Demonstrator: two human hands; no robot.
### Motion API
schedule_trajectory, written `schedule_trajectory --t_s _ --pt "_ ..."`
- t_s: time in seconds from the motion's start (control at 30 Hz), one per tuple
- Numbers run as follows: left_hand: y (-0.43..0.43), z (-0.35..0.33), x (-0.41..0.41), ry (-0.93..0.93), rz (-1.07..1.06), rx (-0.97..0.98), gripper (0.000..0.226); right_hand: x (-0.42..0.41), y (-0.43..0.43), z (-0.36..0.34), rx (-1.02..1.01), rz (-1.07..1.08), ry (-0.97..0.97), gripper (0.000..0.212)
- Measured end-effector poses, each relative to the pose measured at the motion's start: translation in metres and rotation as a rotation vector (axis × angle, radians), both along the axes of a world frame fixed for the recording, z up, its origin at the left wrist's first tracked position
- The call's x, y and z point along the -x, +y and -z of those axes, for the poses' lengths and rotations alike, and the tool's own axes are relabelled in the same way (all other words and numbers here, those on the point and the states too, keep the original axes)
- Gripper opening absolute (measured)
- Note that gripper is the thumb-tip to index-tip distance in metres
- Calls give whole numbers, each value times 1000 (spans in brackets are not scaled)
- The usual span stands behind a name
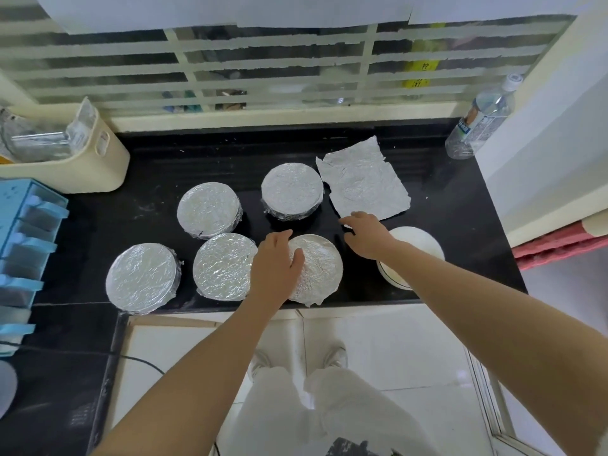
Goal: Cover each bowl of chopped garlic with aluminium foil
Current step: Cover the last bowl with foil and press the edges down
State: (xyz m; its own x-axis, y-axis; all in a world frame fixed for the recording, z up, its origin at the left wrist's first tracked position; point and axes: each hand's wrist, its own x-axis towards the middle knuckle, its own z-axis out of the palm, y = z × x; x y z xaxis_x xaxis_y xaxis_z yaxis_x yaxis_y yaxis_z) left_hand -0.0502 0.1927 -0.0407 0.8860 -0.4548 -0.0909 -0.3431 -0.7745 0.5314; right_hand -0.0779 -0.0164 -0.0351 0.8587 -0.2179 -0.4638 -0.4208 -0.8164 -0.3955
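Observation:
Several foil-covered bowls stand on the black counter [460, 205]. My left hand [276, 261] rests on the left side of the nearest covered bowl [320, 268], fingers relaxed on its foil. My right hand [367, 233] hovers just past that bowl, fingers spread, fingertips at the near edge of a loose crumpled foil sheet [363, 177]. An uncovered white bowl [416, 245] sits under my right forearm, its contents mostly hidden. Other covered bowls are at the back [291, 189], the middle left [209, 209], the front middle [222, 264] and the far left [141, 276].
A cream bin [98, 166] holding foil scraps sits at the back left. A blue drawer rack [23, 241] stands on the left. A plastic water bottle [480, 120] stands at the back right corner. The counter's front edge is just below the bowls.

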Motion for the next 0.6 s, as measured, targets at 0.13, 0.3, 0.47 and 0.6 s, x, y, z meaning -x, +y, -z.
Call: schedule_trajectory --t_s 0.13,0.3,0.47,0.6 --pt "-4 3 -4 69 -15 -1 43 -12 4 10 140 -124 142 40" --pt "-5 4 -11 80 -23 -1 41 -14 3 18 211 -115 189 37" --pt "-5 2 -16 57 4 -24 41 -14 -1 11 122 20 7 22" --pt "-8 -2 -15 -10 42 -31 45 -8 -15 -22 -115 396 -389 32"
